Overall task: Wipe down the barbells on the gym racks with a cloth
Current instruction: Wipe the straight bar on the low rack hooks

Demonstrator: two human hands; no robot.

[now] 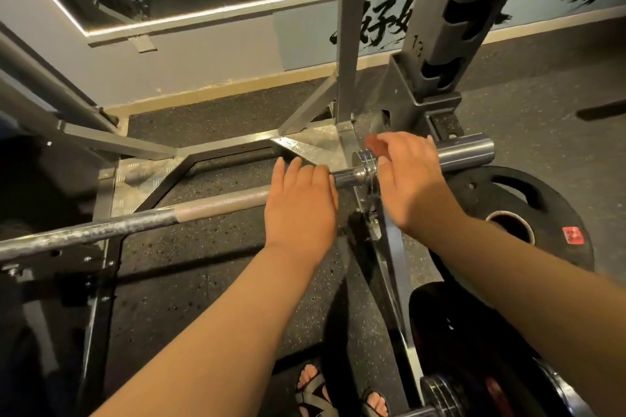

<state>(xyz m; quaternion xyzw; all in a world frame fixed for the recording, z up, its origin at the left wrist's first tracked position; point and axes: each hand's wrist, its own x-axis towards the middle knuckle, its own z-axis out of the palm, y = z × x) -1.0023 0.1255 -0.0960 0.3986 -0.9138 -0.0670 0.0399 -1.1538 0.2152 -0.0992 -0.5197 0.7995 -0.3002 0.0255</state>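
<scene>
A steel barbell runs from the lower left up to the right, with a knurled stretch, a shiny collar and a bare sleeve end. My left hand lies over the shaft just left of the collar, fingers extended forward over it. My right hand is at the collar and the inner sleeve, palm turned inward, fingers reaching past the collar. I see no cloth in either hand.
The rack upright with numbered holes rises behind the sleeve, above a steel base frame. A black weight plate lies on the rubber floor at right; more plates sit at the lower right. Sandalled feet stand below.
</scene>
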